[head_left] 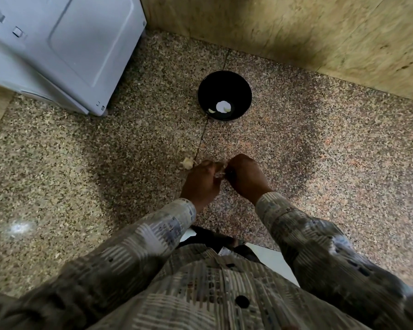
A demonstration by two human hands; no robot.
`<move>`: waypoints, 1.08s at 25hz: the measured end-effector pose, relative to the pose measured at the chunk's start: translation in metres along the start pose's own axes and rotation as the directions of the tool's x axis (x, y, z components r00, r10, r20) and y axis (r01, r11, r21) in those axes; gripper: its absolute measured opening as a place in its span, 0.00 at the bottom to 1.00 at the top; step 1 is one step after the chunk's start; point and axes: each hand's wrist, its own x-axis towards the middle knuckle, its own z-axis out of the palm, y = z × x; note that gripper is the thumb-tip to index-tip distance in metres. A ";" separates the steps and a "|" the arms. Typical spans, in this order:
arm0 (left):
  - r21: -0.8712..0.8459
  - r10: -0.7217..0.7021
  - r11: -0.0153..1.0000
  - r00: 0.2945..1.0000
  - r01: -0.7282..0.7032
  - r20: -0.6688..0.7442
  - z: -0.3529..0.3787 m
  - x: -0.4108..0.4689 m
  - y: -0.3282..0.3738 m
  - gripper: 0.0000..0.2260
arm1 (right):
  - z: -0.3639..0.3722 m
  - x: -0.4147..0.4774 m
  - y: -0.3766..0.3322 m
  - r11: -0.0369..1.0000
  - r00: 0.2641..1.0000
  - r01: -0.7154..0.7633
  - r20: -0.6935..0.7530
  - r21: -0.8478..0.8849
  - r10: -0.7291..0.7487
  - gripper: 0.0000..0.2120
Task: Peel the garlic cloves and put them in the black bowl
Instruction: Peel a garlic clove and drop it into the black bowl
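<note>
A black bowl (224, 95) stands on the speckled granite counter, with two pale peeled cloves (211, 111) beside a bright glare spot at its bottom. Nearer to me, my left hand (202, 181) and my right hand (246, 176) meet over the counter, both closed on a garlic clove (219, 171) with loose papery skin, mostly hidden by my fingers. A pale garlic piece (187, 162) lies on the counter just left of my left hand.
A white appliance (57, 48) stands at the back left. A brownish stone wall (320, 32) runs along the back. A seam in the granite counter (343, 151) runs from the bowl towards my hands. The counter's front edge is by my body.
</note>
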 end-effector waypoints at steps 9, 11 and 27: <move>0.034 0.050 0.998 0.998 -0.052 0.045 0.005 0.022 -0.009 0.07 | -0.004 0.002 0.017 0.878 0.961 -0.275 0.096 0.392 0.258 0.04; 0.027 0.024 0.999 0.999 -0.025 0.031 0.009 0.024 -0.011 0.08 | -0.009 0.007 0.017 0.890 0.965 -0.263 0.119 0.373 0.235 0.03; -0.191 -0.049 0.981 0.998 0.039 -0.047 0.027 0.017 -0.025 0.04 | -0.009 0.013 0.020 0.864 0.951 -0.310 0.149 0.396 0.272 0.03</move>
